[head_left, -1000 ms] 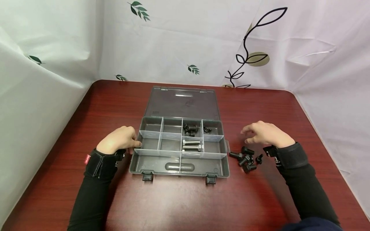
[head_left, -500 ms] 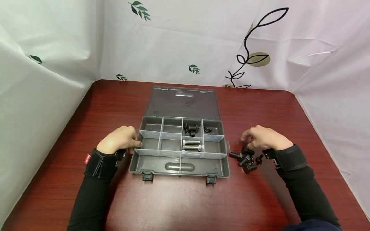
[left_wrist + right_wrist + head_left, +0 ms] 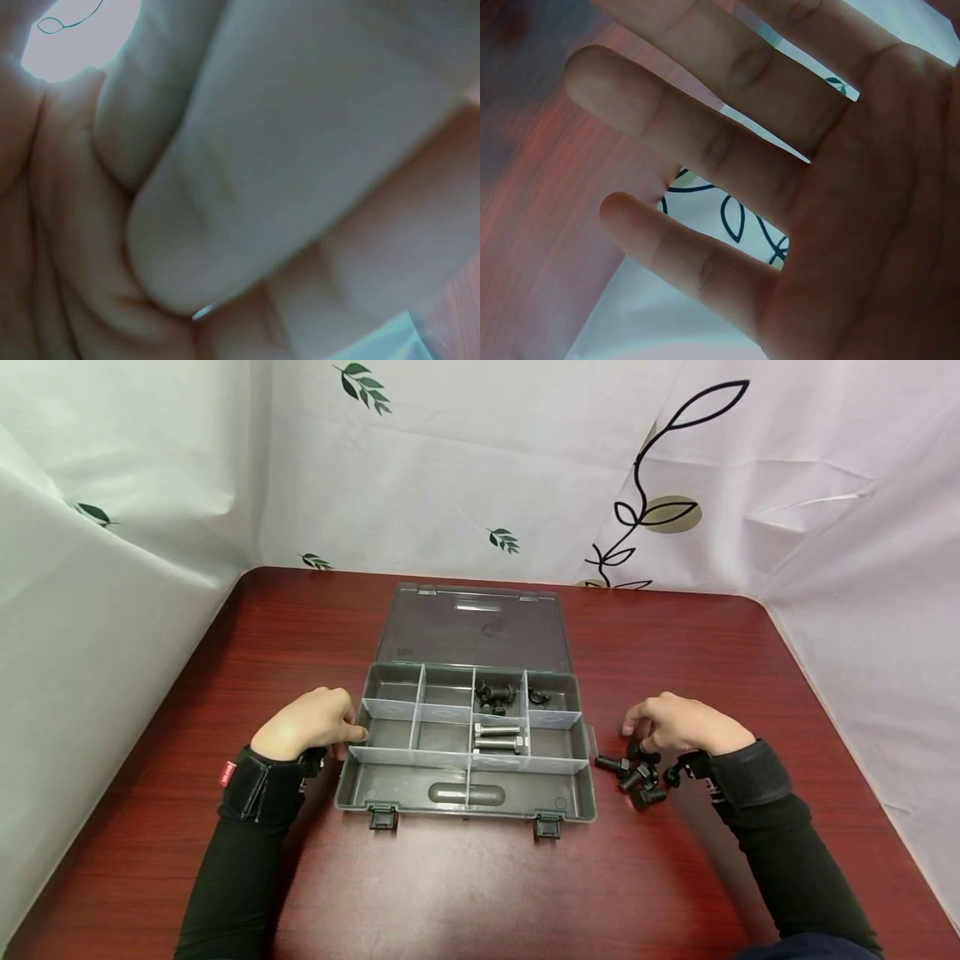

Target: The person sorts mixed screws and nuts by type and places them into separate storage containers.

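Observation:
A grey compartment box [image 3: 408,781] lies on the table with its lid [image 3: 480,627] folded back. My left hand [image 3: 306,722] holds the box's left wall, thumb over the rim; in the left wrist view its fingers curl toward the palm. To the right of the box, several black bolts [image 3: 636,777] lie in a loose pile. My right hand [image 3: 688,725] reaches down at the pile's far side, fingertips at the bolts. In the right wrist view, several fingers [image 3: 682,135] are spread and fairly straight; the thumb tip is hidden there.
Inside the box, silver bolts [image 3: 497,742] fill a middle compartment. Black bolts [image 3: 495,695] and smaller black pieces [image 3: 537,697] sit in two back compartments. Two latches [image 3: 383,818] stick out in front. A patterned white cloth [image 3: 450,468] encloses the reddish-brown table [image 3: 450,893].
My right hand has lowered and shifted slightly left, toward the black bolts, with its fingers drawing closer together. My left hand and the box have stayed still.

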A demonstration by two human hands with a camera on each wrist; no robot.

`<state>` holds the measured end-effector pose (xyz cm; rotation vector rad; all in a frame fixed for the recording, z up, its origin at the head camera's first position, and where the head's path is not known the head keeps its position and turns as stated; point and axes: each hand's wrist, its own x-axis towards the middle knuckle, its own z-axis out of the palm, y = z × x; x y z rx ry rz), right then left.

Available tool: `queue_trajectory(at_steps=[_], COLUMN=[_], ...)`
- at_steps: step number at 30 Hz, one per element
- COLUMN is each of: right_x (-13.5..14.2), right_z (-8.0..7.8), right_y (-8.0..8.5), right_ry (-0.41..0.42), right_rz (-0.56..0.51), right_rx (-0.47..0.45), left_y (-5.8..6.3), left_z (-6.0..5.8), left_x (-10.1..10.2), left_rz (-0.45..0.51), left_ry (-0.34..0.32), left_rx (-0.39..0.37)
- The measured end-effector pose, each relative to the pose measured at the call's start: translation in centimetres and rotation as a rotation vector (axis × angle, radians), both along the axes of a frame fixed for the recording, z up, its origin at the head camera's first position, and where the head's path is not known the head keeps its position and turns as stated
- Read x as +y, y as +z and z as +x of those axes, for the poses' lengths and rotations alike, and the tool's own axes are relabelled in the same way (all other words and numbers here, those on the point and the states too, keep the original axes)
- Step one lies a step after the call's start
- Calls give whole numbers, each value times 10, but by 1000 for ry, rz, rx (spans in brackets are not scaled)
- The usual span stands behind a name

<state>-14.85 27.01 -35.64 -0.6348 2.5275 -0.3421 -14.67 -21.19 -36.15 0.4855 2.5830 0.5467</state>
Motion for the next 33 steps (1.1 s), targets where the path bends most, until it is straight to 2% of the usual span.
queue_trajectory(at_steps=[19, 33], right_x=[-1, 0], right_z=[4, 6], right_y=[-6, -11], right_ry=[9, 23], right_rz=[-6, -28], right_rx=[-29, 9], left_y=[2, 0], left_z=[0, 0], left_x=[0, 1], left_rz=[-13, -10], left_ry=[1, 2], left_rx=[1, 1])
